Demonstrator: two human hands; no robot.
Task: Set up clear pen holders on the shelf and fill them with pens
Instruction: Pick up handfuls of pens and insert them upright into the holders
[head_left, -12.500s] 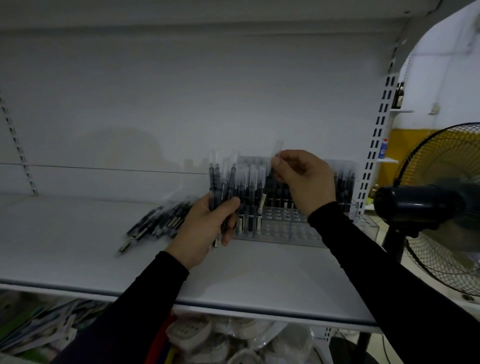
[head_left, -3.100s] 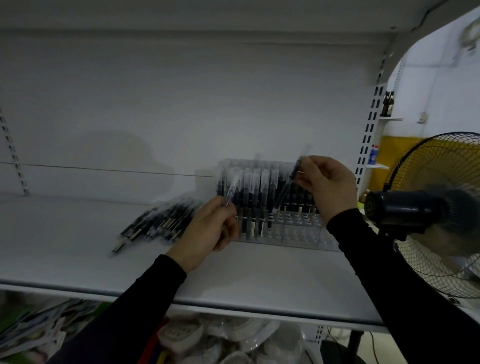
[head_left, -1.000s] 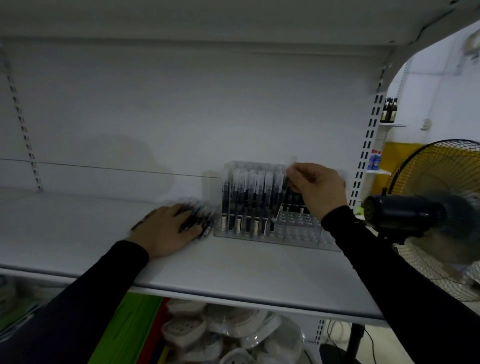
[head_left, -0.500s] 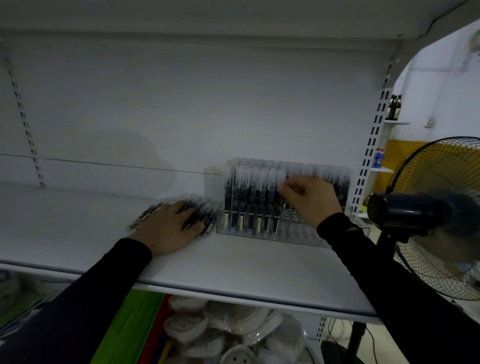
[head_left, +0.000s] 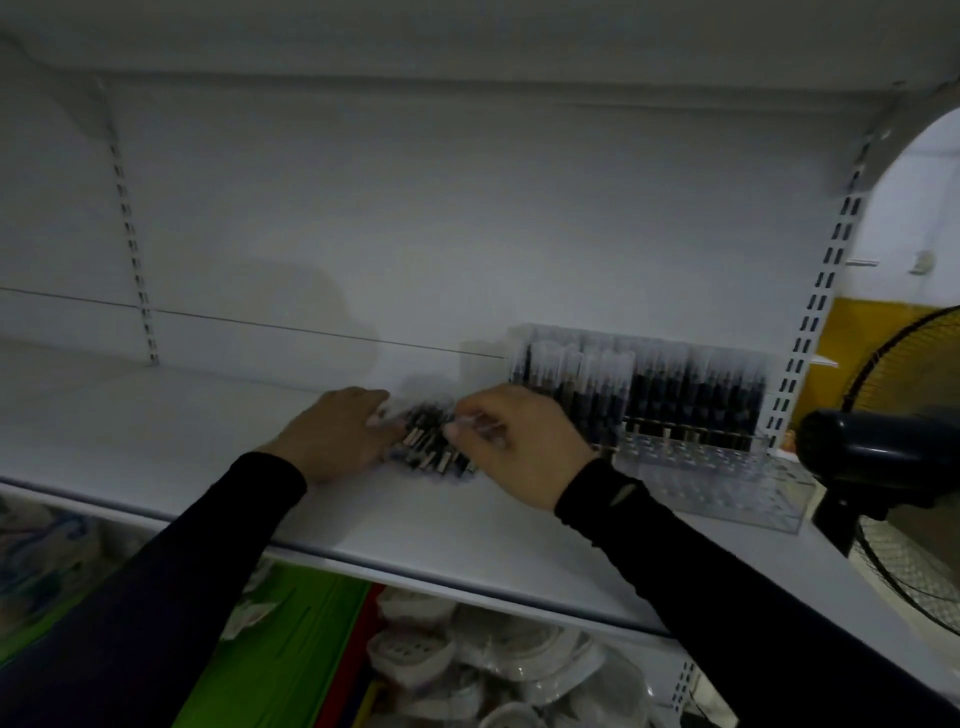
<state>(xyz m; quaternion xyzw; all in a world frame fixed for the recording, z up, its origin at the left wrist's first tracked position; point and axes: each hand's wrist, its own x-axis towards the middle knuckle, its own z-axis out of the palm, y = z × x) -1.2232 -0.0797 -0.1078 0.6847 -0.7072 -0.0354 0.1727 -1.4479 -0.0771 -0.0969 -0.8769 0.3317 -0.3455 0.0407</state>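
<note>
Both hands now meet at the loose pen pile (head_left: 434, 449) on the shelf (head_left: 156, 441): the right hand (head_left: 519, 447), half a second ago at the holder (head_left: 691, 441), pinches a pen from it, while the left hand (head_left: 337, 436) rests flat on its edge. I judge another refill starts. One clear holder, back rows full, front holes empty; loose pens too blurred to count.

Loose pens (head_left: 434, 452) blurred (count unclear), partly hidden by both hands.
</note>
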